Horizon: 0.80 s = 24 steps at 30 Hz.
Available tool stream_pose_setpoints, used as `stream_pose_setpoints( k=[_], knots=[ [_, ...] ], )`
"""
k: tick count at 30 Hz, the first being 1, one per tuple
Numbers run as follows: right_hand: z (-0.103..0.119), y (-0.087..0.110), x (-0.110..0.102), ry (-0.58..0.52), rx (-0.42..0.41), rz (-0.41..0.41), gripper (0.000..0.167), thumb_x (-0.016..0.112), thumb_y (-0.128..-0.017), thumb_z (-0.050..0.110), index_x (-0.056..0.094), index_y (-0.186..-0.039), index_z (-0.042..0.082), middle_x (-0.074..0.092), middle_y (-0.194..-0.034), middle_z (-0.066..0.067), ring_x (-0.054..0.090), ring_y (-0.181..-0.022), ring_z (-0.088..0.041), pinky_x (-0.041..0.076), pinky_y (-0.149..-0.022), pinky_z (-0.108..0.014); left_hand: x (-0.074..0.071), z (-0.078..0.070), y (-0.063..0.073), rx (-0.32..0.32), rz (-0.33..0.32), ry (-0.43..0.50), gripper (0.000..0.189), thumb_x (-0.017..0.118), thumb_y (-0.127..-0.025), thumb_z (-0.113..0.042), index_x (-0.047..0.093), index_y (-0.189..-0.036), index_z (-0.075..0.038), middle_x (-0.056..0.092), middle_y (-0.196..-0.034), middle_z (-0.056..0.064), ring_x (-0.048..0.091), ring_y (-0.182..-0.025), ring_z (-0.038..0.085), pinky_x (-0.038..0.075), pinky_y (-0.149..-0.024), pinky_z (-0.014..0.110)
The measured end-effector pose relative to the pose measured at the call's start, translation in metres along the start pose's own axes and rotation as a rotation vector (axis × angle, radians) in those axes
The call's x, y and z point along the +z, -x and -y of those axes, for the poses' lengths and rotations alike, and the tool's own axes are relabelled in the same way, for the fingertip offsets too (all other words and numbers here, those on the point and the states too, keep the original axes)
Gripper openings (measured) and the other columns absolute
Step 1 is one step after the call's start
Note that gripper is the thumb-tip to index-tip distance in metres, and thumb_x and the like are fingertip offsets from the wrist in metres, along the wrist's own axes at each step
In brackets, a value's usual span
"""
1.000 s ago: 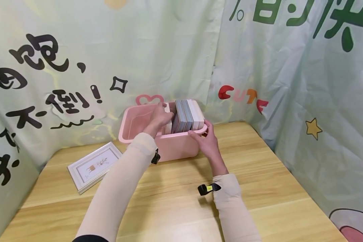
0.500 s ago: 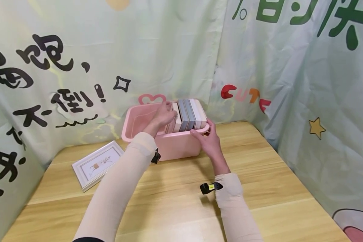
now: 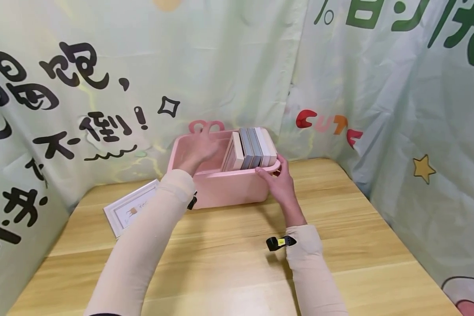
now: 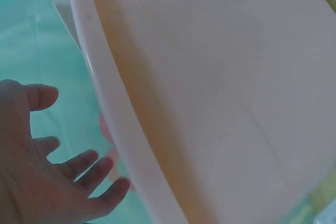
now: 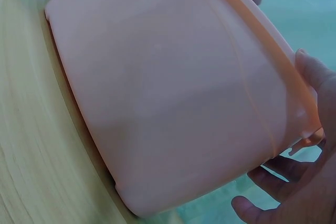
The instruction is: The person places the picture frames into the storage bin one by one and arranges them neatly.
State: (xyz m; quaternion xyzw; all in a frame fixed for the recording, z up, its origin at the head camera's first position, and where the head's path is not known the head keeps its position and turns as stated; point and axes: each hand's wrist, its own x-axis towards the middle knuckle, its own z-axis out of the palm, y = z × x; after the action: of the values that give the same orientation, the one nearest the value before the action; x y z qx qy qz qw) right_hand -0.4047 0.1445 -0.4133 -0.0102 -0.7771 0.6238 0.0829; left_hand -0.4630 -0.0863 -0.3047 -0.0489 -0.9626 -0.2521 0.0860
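A pink plastic bin [image 3: 231, 192] stands on the wooden table. In its right part several slim rectangular pieces [image 3: 256, 147], white and blue-grey, stand on edge. The leftmost piece [image 3: 233, 153] is white with a ridged edge like a picture frame's and leans slightly. My left hand [image 3: 200, 149] hovers over the bin's left part, holding nothing. Its spread fingers [image 4: 94, 169] show beside the rim in the left wrist view. With my right hand [image 3: 277, 177] I grip the bin's right front corner, thumb at the rim and fingers curled around the end.
A white picture frame [image 3: 132, 206] with a small printed drawing lies flat on the table left of the bin, partly behind my left forearm. Printed cloth [image 3: 241, 66] hangs right behind the bin and along both sides of the table [image 3: 229, 254].
My left hand has pushed the leftmost white piece rightward against the blue-grey ones, then let go and risen leftward. The right hand keeps its grip on the corner. The head view has turned slightly left.
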Motion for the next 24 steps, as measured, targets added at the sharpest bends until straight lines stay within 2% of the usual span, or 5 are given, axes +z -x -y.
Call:
stream_pose_setpoints(
  k=[4,9,12,16,24],
  knots=[
    [-0.001,-0.001,-0.001,-0.009,-0.005,-0.002,0.089,0.073,-0.077,0.055,0.025,-0.149,0.035,0.042,-0.147,-0.003,0.045,-0.129,-0.028,0.043,-0.101,-0.045,-0.010,0.011,0.003,-0.024,-0.070,-0.205,0.065,0.036,-0.096,-0.043,0.016,-0.155,-0.028,0.029,-0.156,0.011,0.031,-0.139,0.040,0.029,-0.109,0.059],
    [-0.001,0.000,0.000,-0.008,-0.008,0.008,0.090,0.073,-0.077,0.055,0.024,-0.149,0.035,0.042,-0.147,-0.003,0.044,-0.129,-0.028,0.043,-0.101,-0.045,-0.025,0.032,0.006,-0.088,-0.053,-0.281,0.066,0.020,-0.097,-0.053,0.003,-0.157,-0.031,0.019,-0.162,0.008,0.022,-0.143,0.042,0.023,-0.108,0.067],
    [-0.001,-0.001,0.001,-0.002,-0.010,0.005,0.089,0.073,-0.078,0.055,0.023,-0.149,0.035,0.042,-0.147,-0.003,0.045,-0.129,-0.028,0.043,-0.101,-0.045,-0.037,0.050,0.011,-0.129,-0.038,-0.284,0.068,0.014,-0.096,-0.057,-0.002,-0.157,-0.029,0.011,-0.164,0.009,0.018,-0.145,0.044,0.016,-0.109,0.071],
    [0.000,-0.002,0.000,0.001,-0.007,-0.002,0.090,0.073,-0.077,0.056,0.023,-0.150,0.035,0.041,-0.146,-0.004,0.044,-0.129,-0.028,0.044,-0.100,-0.046,-0.049,0.075,0.019,-0.188,-0.030,-0.254,0.070,0.014,-0.097,-0.058,-0.001,-0.157,-0.025,0.009,-0.163,0.014,0.012,-0.145,0.048,0.009,-0.108,0.074],
    [0.000,0.000,0.000,0.007,0.007,0.007,0.091,0.072,-0.078,0.056,0.021,-0.151,0.036,0.040,-0.147,-0.006,0.043,-0.129,-0.029,0.043,-0.100,-0.047,-0.058,0.125,0.038,-0.286,0.007,-0.253,0.075,0.011,-0.096,-0.060,-0.006,-0.156,-0.020,0.004,-0.160,0.025,0.005,-0.142,0.056,0.007,-0.101,0.081]
  ],
)
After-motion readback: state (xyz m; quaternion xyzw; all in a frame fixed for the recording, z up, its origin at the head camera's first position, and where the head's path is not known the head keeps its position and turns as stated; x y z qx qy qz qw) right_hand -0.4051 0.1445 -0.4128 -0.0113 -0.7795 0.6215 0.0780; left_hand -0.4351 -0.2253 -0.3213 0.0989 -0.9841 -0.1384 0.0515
